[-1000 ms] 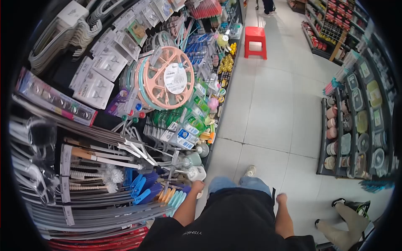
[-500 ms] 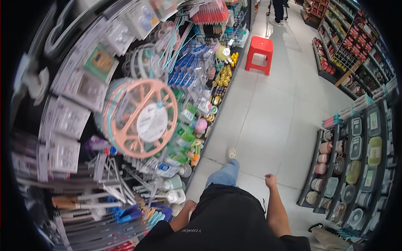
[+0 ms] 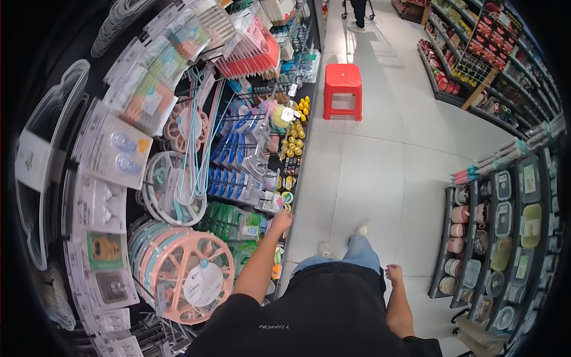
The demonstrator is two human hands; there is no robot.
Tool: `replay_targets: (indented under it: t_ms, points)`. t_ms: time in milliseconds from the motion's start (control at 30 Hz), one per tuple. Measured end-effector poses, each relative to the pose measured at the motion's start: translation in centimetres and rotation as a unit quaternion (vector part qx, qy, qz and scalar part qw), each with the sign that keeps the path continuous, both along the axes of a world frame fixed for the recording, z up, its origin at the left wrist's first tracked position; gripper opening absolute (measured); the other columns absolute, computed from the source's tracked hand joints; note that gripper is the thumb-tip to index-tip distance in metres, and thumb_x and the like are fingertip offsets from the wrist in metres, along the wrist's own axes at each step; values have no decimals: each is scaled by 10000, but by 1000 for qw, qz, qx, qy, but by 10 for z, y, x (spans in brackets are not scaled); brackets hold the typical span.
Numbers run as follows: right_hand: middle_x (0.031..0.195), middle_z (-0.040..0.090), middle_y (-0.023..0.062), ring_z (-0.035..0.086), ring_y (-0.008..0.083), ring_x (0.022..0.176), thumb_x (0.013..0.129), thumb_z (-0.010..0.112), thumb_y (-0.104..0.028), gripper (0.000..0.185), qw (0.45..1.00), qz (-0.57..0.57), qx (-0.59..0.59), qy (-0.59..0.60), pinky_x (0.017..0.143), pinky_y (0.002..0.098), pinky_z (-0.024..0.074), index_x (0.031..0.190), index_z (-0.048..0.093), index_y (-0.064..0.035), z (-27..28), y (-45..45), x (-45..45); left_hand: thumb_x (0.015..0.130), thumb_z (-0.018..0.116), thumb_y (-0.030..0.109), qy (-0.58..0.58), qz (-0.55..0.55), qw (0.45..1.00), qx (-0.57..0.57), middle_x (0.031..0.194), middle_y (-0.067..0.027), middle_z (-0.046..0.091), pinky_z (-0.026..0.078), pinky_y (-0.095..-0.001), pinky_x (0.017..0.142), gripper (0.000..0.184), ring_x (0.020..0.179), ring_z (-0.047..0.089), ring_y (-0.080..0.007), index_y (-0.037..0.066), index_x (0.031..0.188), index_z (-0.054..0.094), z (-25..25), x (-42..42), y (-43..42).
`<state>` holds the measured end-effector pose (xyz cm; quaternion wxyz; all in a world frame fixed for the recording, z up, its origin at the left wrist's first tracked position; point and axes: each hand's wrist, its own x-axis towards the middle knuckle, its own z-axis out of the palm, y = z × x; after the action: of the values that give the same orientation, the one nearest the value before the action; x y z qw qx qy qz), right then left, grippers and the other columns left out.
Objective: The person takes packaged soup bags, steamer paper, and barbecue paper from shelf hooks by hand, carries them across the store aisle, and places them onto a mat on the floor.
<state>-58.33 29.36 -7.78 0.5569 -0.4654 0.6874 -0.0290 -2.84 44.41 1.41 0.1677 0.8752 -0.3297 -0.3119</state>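
My left hand (image 3: 282,222) is out in front at the edge of the left shelf, its fingers curled; whether anything is in them is too small to tell. It is nearest to the green packets (image 3: 238,225) and small yellow items hanging there. Lower and to the left hangs a round pink rack (image 3: 191,277) with a white label. My right hand (image 3: 394,272) hangs beside my right leg over the grey floor, fingers loosely curled, with nothing visible in it.
A red stool (image 3: 343,92) stands in the aisle ahead. Shelves of containers (image 3: 501,220) line the right side. Farther off, a person (image 3: 358,13) stands beside a wheeled cart. Another person's leg shows at the lower right.
The stool and the left shelf goods have come nearer as I walk forward. My left hand has swung forward and up; my right hand has dropped back slightly.
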Motion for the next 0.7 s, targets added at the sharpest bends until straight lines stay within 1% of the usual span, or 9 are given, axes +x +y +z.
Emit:
replay_targets:
  t_ms: [233, 300, 333, 367, 433, 467, 500, 567, 700]
  points:
    - [676, 615, 92, 558, 168, 518, 815, 532, -113, 162, 995, -23, 97, 33, 428, 299, 437, 902, 625, -13, -13, -104, 54, 766, 496, 133, 63, 66, 996, -4, 863, -185, 664, 500, -436, 749, 201, 833, 641, -334, 74, 786, 687, -6, 24, -99]
    - [696, 611, 84, 565, 190, 557, 829, 530, -124, 158, 995, -11, 99, 28, 472, 334, 448, 926, 620, -37, -23, -154, 73, 761, 500, 146, 15, -11, 999, 29, 897, -191, 662, 503, -436, 743, 219, 855, 638, -335, 41, 817, 684, -80, 24, -74]
    - [678, 608, 88, 570, 193, 541, 826, 531, -130, 166, 994, -14, 104, 20, 458, 335, 447, 933, 615, -36, -29, -180, 81, 764, 521, 228, -135, -371, 907, 149, 903, -200, 658, 502, -450, 730, 280, 846, 632, -355, 10, 853, 671, -97, 26, -54]
    - [665, 612, 91, 565, 183, 515, 821, 532, -130, 167, 996, -7, 93, 17, 436, 316, 439, 914, 619, -22, -32, -209, 92, 747, 548, 267, 60, -126, 971, 193, 903, -221, 650, 498, -466, 722, 303, 800, 639, -357, 14, 859, 672, -138, 16, -21]
    - [640, 620, 97, 555, 165, 462, 810, 533, -129, 176, 997, 5, 70, 11, 392, 278, 423, 876, 625, 7, -38, -262, 118, 740, 606, 202, 39, -470, 828, 303, 863, -221, 654, 507, -446, 732, 231, 758, 653, -313, 21, 868, 674, -58, 1, -35]
    - [619, 629, 108, 570, 174, 467, 797, 538, -132, 179, 998, 23, 53, 39, 416, 298, 443, 825, 639, 13, -29, -295, 141, 697, 658, 216, 162, -112, 919, 342, 822, -194, 657, 515, -426, 722, 270, 748, 651, -309, 23, 885, 666, -60, -9, -30]
    - [604, 628, 112, 577, 179, 471, 792, 539, -135, 182, 997, 74, 5, 30, 428, 309, 453, 797, 644, 14, -39, -331, 157, 654, 709, 231, 264, 267, 867, 328, 782, -168, 660, 522, -406, 712, 327, 738, 649, -304, 26, 903, 658, -79, -27, -10]
    - [566, 619, 121, 594, 191, 482, 788, 534, -144, 212, 983, 176, -21, 35, 469, 330, 477, 740, 654, 23, -67, -398, 179, 613, 751, 196, 266, 156, 884, 352, 807, -133, 663, 540, -413, 626, 402, 740, 652, -278, 40, 969, 649, -111, -34, 7]
    - [622, 639, 137, 595, 169, 490, 825, 514, -126, 200, 964, 253, -76, 21, 430, 300, 470, 831, 645, 25, -35, -519, 293, 728, 649, 150, 294, 258, 900, 195, 890, -117, 659, 539, -404, 523, 257, 750, 660, -241, 70, 970, 674, -71, -43, -49]
